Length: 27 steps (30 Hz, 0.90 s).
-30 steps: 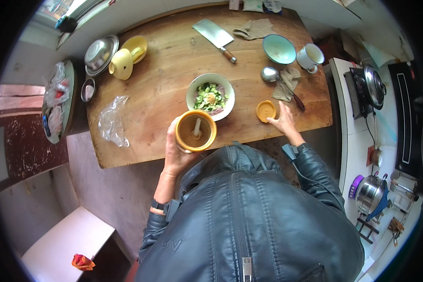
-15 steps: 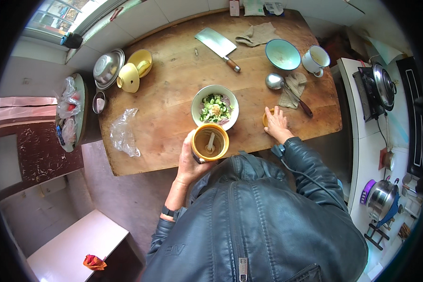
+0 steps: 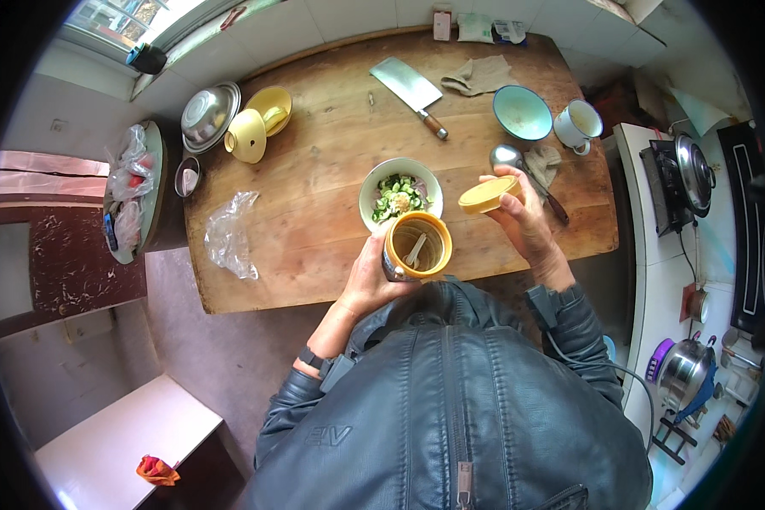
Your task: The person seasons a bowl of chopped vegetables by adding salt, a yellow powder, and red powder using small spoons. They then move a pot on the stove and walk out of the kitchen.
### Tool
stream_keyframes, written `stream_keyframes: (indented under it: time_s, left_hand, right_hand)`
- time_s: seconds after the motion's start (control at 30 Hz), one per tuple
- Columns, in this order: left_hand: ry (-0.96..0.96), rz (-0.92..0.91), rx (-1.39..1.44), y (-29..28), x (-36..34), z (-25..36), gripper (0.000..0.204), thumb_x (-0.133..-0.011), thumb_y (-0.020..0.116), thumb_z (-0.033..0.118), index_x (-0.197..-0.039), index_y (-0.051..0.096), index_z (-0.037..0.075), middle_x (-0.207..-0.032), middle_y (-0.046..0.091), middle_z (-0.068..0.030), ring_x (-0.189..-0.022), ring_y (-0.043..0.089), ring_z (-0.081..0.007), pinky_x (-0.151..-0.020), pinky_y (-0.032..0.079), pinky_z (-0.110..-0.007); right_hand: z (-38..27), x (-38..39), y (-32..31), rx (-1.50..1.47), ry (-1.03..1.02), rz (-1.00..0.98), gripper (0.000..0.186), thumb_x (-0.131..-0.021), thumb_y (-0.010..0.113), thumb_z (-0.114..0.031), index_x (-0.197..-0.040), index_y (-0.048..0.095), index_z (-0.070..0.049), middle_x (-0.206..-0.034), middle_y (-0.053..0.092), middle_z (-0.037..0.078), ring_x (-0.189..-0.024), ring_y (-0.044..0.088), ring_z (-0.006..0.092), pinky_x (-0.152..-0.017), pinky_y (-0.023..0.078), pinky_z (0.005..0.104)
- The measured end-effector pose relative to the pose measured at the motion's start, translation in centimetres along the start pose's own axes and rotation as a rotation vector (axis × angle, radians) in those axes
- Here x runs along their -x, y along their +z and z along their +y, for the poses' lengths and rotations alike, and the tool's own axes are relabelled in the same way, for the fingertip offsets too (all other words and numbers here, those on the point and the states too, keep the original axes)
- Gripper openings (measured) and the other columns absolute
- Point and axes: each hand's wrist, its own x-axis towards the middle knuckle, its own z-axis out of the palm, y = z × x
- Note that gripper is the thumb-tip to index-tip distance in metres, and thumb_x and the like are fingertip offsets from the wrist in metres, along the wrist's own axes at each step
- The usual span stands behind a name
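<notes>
My left hand point(image 3: 372, 274) is closed round a jar point(image 3: 391, 259) with an orange-yellow rim. Its mouth is uncovered, and a small white spoon point(image 3: 416, 250) leans inside. Between the fingers and thumb of my right hand point(image 3: 529, 223) is a round yellow lid point(image 3: 487, 195), raised above the table to the right of the jar. Just beyond the jar stands a white bowl point(image 3: 366, 197) with chopped green vegetables point(image 3: 402, 192), pale minced bits on top and some purplish pieces. The jar overlaps the bowl's near edge in view.
On the wooden table point(image 3: 314, 178) lie a cleaver point(image 3: 406, 83), a metal ladle point(image 3: 507, 156), cloths point(image 3: 478, 75) and a clear plastic bag point(image 3: 231, 236). A turquoise bowl point(image 3: 522, 112) and white mug point(image 3: 577, 124) stand far right; yellow bowls point(image 3: 247, 138) and a metal basin point(image 3: 210, 117) stand far left.
My right hand has lifted the yellow lid off the table and brought it toward the jar. The jar has shifted slightly right and tilted in my left hand.
</notes>
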Motion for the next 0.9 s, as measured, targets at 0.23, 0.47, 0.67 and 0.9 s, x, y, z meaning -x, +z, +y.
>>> stream_keyframes:
  time_s: [0.23,0.47,0.67,0.9]
  left_hand:
    - [0.220,0.024,0.088,0.6,-3.4,2.5,0.107,-0.066,0.095,0.022,-0.154,0.036,0.005,-0.145,0.053,-0.0217,-0.137,0.053,-0.0394,-0.116,0.043,-0.047]
    - [0.284,0.041,0.095,-0.1,-4.9,4.6,0.107,-0.064,0.094,0.023,-0.153,0.038,0.004,-0.141,0.055,-0.0206,-0.135,0.054,-0.0368,-0.115,0.042,-0.046]
    - [0.377,-0.039,0.110,-0.9,-4.8,6.3,0.107,-0.065,0.092,0.023,-0.154,0.036,0.005,-0.140,0.054,-0.0199,-0.132,0.055,-0.0355,-0.113,0.043,-0.045]
    - [0.437,-0.101,0.197,-1.1,-5.1,7.8,0.106,-0.066,0.093,0.022,-0.154,0.036,0.005,-0.141,0.052,-0.0209,-0.133,0.053,-0.0367,-0.113,0.043,-0.046]
  right_hand:
    - [-0.5,0.9,7.6,0.158,-0.364,-0.014,0.065,-0.081,0.090,-0.021,-0.126,0.046,-0.005,-0.147,0.048,0.021,-0.132,0.055,0.0258,-0.114,0.045,0.0380]
    - [-0.3,2.2,8.7,0.559,-0.496,-0.048,0.063,-0.078,0.092,-0.022,-0.122,0.050,-0.005,-0.150,0.045,0.021,-0.138,0.048,0.0289,-0.118,0.039,0.0416]
    - [-4.2,3.3,8.8,0.971,-0.518,-0.180,0.077,-0.074,0.092,-0.033,-0.136,0.053,-0.007,-0.152,0.043,0.021,-0.142,0.045,0.0362,-0.120,0.036,0.0446]
    - [-7.3,4.7,10.2,1.233,-0.704,-0.282,0.077,-0.083,0.085,-0.038,-0.146,0.053,-0.008,-0.154,0.044,0.024,-0.140,0.048,0.0444,-0.116,0.041,0.0498]
